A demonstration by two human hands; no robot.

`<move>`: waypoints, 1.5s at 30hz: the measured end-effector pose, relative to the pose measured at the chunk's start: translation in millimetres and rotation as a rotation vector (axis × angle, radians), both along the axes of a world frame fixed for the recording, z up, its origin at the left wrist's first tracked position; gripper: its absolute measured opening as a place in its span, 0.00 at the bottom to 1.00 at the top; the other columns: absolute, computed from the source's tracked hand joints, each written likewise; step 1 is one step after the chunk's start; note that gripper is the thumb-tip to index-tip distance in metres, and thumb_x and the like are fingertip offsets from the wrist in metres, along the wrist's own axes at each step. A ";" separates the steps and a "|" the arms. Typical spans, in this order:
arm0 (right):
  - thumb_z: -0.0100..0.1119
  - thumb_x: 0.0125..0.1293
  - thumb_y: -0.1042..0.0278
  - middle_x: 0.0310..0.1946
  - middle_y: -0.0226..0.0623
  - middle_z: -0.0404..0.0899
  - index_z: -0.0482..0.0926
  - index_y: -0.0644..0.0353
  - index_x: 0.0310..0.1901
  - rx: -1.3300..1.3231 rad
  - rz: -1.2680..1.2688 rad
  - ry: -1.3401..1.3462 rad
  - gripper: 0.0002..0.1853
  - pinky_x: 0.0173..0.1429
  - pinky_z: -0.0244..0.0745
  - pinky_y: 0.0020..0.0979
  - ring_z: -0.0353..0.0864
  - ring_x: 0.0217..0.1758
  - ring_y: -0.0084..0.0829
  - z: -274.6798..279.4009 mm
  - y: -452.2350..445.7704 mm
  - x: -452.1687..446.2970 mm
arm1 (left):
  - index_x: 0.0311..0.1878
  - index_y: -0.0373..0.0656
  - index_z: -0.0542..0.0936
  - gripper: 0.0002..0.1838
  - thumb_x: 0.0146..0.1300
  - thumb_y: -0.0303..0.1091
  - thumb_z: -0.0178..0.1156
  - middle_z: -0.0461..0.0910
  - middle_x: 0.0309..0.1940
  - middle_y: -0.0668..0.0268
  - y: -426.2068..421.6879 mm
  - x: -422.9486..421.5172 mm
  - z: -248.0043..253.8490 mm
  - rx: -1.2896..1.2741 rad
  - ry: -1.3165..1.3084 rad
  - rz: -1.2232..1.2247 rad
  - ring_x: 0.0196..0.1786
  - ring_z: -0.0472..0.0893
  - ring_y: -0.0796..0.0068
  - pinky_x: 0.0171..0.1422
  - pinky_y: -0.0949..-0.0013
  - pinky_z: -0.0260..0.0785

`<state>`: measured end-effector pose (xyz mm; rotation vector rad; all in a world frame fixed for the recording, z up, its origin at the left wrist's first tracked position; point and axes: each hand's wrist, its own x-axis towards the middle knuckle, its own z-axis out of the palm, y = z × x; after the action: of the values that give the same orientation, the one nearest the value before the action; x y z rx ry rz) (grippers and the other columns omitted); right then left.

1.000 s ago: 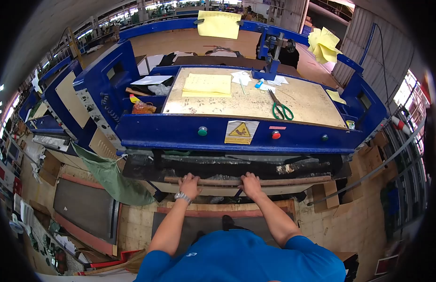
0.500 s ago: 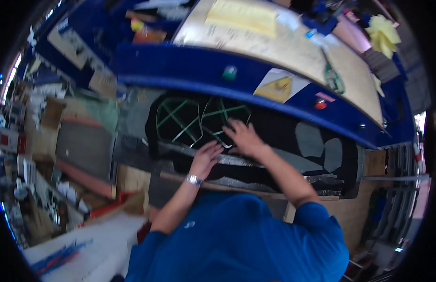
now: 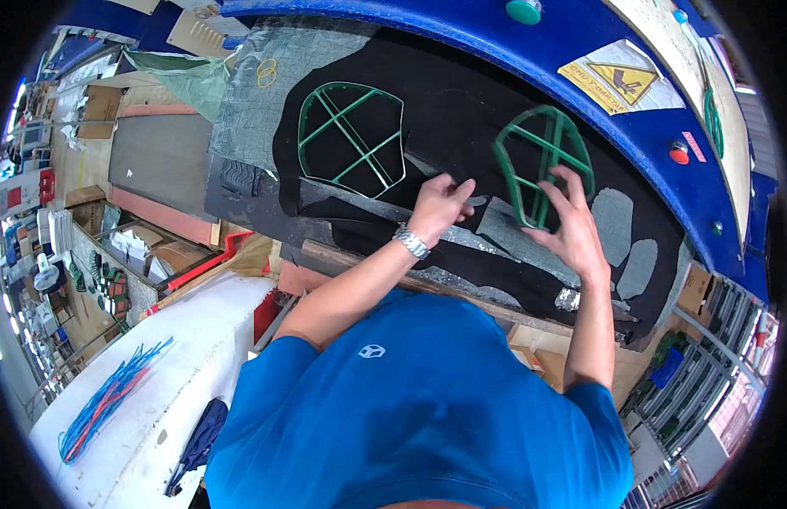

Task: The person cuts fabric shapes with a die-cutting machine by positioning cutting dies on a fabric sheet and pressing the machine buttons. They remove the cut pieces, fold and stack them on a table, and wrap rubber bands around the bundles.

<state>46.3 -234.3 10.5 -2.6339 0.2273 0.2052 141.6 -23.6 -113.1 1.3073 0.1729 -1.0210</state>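
My right hand (image 3: 572, 222) grips the lower edge of a green cutting die (image 3: 550, 146), a curved frame with cross bars, tilted up over the black material (image 3: 461, 102). A second green die (image 3: 351, 140) lies flat on the black material to the left. Between the two dies, near the material's lower edge, is my left hand (image 3: 444, 204), fingers curled; whether its fingertips hold anything is too small to tell. Grey cut-out shapes (image 3: 612, 225) show through openings in the material at the right.
The blue machine beam (image 3: 461, 34) runs above the work surface, with a warning label (image 3: 622, 76) and a red button (image 3: 679, 153). A wooden edge strip (image 3: 343, 257) borders the near side. White sheeting (image 3: 181, 373) holds blue and red strands at the lower left.
The right-hand die has been taken hold of by my right hand, moved right away from the other die and tilted up. My left hand has risen off the flat die's edge area.
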 end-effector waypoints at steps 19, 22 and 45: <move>0.80 0.49 0.62 0.71 0.42 0.70 0.74 0.54 0.67 0.051 0.422 -0.303 0.40 0.75 0.66 0.49 0.65 0.76 0.48 -55.5 115.2 92.7 | 0.58 0.36 0.77 0.15 0.78 0.36 0.55 0.83 0.47 0.59 144.2 -13.6 10.4 0.103 -0.122 0.408 0.49 0.86 0.69 0.51 0.66 0.82; 0.80 0.48 0.62 0.68 0.42 0.72 0.74 0.51 0.68 -0.105 0.624 -0.230 0.42 0.72 0.64 0.56 0.68 0.73 0.45 -82.2 152.0 131.9 | 0.62 0.35 0.74 0.16 0.79 0.34 0.53 0.82 0.52 0.55 139.5 -2.1 6.6 -0.021 -0.112 0.607 0.53 0.85 0.63 0.56 0.62 0.81; 0.81 0.48 0.51 0.60 0.45 0.78 0.78 0.54 0.64 0.145 0.417 -0.037 0.40 0.73 0.64 0.61 0.75 0.69 0.41 -20.1 180.1 192.2 | 0.73 0.30 0.69 0.39 0.54 0.30 0.56 0.73 0.71 0.50 263.3 -29.7 33.9 -0.446 -0.101 0.754 0.76 0.70 0.58 0.84 0.60 0.52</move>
<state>238.5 -54.2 -9.6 -2.5090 -0.3406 0.2972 111.9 239.7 -79.2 0.7736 0.3118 -0.3160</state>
